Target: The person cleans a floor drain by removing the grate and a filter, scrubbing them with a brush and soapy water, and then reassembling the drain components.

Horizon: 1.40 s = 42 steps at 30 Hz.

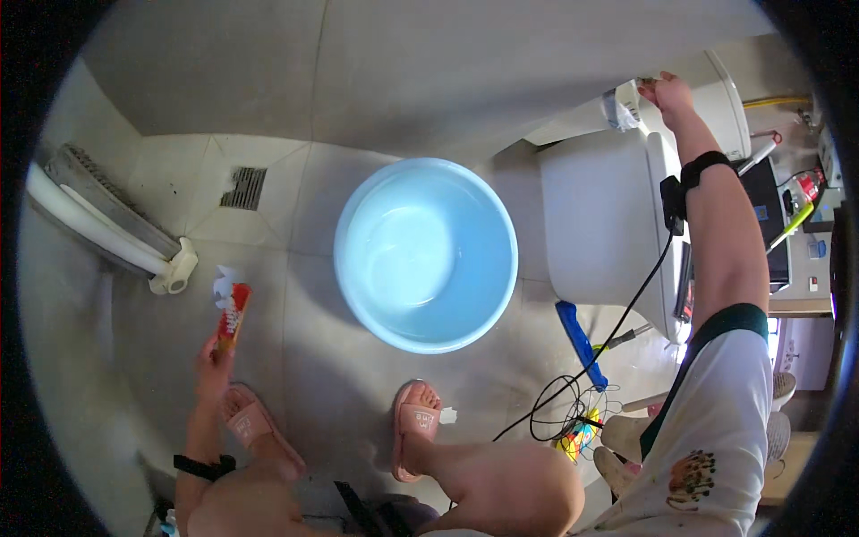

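Note:
Low on the left, my left hand (pixel 213 365) is closed around the lower end of a narrow red packet (pixel 234 315) with light lettering. A white torn-looking piece (pixel 224 283) sticks out at its top. My right arm stretches far to the upper right, where my right hand (pixel 669 94) is closed beside the white toilet tank (pixel 723 103). A small thing seems to be at its fingertips, too small to make out. Close by hangs a crumpled clear plastic wrapper (pixel 617 109). Between my hands, a light blue basin (pixel 499 259) stands on the floor with nothing visible in it.
A white toilet (pixel 599 215) stands right of the basin. A blue brush head (pixel 580 345), a loose black cable (pixel 546 403) and a colourful object (pixel 580 434) lie near it. At left are a floor drain (pixel 243 188) and a white curved tube (pixel 98 224). My slippered feet stand below.

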Each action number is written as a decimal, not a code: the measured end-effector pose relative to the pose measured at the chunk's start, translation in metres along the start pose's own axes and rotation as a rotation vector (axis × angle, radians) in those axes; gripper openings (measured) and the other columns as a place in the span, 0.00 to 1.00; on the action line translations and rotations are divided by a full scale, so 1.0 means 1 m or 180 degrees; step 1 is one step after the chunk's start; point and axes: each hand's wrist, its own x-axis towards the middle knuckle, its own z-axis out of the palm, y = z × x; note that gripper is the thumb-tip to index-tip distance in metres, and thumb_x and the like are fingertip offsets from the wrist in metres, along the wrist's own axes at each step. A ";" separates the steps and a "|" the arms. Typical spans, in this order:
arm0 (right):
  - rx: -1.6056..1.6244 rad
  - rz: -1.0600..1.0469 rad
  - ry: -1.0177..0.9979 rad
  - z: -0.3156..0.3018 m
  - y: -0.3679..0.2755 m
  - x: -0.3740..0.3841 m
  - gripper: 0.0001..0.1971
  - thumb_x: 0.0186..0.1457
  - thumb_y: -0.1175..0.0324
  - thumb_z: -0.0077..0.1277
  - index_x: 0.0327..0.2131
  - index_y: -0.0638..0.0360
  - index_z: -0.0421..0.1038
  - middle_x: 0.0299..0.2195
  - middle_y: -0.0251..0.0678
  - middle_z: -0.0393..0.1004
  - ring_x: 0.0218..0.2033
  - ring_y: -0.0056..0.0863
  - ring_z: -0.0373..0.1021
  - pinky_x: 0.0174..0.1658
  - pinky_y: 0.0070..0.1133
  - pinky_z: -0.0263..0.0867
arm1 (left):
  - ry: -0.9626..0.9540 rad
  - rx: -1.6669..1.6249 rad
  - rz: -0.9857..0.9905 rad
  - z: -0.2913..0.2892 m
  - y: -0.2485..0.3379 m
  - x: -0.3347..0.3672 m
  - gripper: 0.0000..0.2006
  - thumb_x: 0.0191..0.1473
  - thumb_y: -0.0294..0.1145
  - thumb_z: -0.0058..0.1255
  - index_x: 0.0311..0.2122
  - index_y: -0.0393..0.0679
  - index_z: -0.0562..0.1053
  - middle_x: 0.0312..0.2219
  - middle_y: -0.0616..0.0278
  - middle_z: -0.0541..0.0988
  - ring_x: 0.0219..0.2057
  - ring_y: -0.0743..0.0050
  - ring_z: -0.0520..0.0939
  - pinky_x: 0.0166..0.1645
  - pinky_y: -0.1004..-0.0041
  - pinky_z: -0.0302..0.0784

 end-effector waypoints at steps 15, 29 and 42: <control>-0.0434 -0.0569 -0.0097 0.033 0.075 0.042 0.20 0.45 0.57 0.54 0.41 0.56 0.74 0.40 0.34 0.73 0.41 0.27 0.67 0.43 0.23 0.62 | -0.0084 0.0314 -0.0258 0.014 0.056 0.000 0.21 0.52 0.30 0.49 0.53 0.41 0.66 0.20 0.72 0.68 0.19 0.87 0.65 0.23 0.80 0.60; 0.0954 0.0802 -0.1179 -0.004 0.019 -0.026 0.23 0.51 0.55 0.53 0.48 0.55 0.65 0.25 0.27 0.74 0.15 0.09 0.62 0.12 0.08 0.49 | -0.0169 0.0494 -0.0311 0.016 0.055 0.000 0.22 0.53 0.31 0.49 0.53 0.38 0.65 0.19 0.70 0.68 0.19 0.84 0.66 0.24 0.79 0.62; -0.0055 -0.0038 -0.2875 0.035 -0.027 -0.204 0.11 0.54 0.63 0.50 0.38 0.58 0.70 0.20 0.25 0.67 0.16 0.10 0.60 0.17 0.08 0.54 | 0.0151 0.0688 -0.0026 0.001 0.046 0.001 0.23 0.50 0.33 0.52 0.53 0.40 0.66 0.27 0.60 0.75 0.25 0.78 0.72 0.31 0.74 0.70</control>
